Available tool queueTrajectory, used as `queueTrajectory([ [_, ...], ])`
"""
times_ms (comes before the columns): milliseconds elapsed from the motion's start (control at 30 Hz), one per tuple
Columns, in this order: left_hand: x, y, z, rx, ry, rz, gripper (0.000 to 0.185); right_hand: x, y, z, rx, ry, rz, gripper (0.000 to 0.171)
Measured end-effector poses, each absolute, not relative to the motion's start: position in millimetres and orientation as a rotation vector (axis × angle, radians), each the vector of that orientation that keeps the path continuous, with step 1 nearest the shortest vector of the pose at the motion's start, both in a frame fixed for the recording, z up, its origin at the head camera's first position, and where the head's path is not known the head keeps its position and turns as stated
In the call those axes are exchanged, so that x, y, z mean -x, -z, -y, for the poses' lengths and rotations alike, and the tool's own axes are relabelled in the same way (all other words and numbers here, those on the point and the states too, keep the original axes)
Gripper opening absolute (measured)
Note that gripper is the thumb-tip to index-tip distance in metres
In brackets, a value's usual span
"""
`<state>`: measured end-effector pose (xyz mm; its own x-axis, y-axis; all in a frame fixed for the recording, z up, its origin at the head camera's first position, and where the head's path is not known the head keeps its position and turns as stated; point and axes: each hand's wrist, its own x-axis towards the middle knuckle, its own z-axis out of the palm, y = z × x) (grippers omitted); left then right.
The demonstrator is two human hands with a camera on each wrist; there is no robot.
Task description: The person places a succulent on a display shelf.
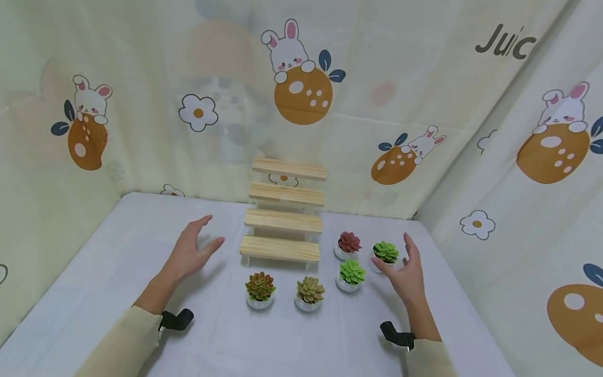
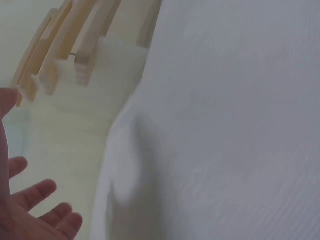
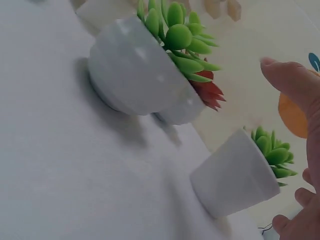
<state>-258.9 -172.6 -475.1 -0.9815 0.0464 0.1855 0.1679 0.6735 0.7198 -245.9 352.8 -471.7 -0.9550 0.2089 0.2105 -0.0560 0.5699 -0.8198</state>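
My right hand [image 1: 406, 273] is spread around the far right green succulent [image 1: 386, 252], thumb on one side and fingers on the other. In the right wrist view a gap shows between the thumb [image 3: 287, 77] and that succulent's white pot [image 3: 235, 175]. Left of it stand a red succulent [image 1: 349, 242] and a bright green succulent [image 1: 352, 272]. My left hand [image 1: 190, 251] hovers with parted fingers left of a four-step wooden shelf [image 1: 280, 248], holding nothing. In front of the shelf sit a reddish-brown succulent [image 1: 260, 286] and a pale green succulent [image 1: 310, 290], both in white pots.
A white cloth covers the table [image 1: 216, 335]. Behind it and along both sides hang cream curtains [image 1: 226, 152] printed with rabbits, fruit and flowers. The shelf stands near the back edge, close to the curtain.
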Motion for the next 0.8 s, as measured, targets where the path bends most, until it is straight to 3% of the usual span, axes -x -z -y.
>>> queueTrajectory([
  [400, 260.6, 483.6, 143.2, 0.142, 1.910, 2.609, 0.059, 239.5, 477.0, -336.5, 0.331, -1.743, 2.341, 0.113],
  [800, 265.6, 488.0, 122.5, 0.192, 2.205, 2.448, 0.062, 251.4, 492.6, -340.8, 0.432, -1.735, 2.327, 0.109],
])
